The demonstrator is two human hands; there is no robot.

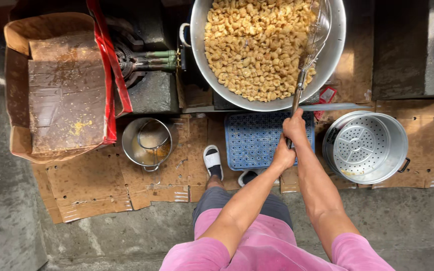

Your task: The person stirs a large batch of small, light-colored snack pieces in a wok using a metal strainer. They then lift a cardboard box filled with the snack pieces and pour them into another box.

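Gripping a thin metal handle, the right hand (295,128) and left hand (283,156) are closing their fingers around a wire-mesh skimmer (315,35), both arms outstretched, its basket dipping into curled golden snacks (252,45) filling the wide steel wok (335,45).

Concrete floor (6,211) — flattened cardboard (96,185), blue crate (252,138), perforated steamer pot (365,146), small pail (149,142).

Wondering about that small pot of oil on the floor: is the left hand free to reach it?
Probably not right now: the left hand grips the skimmer handle below the right hand, and the small pot sits apart.
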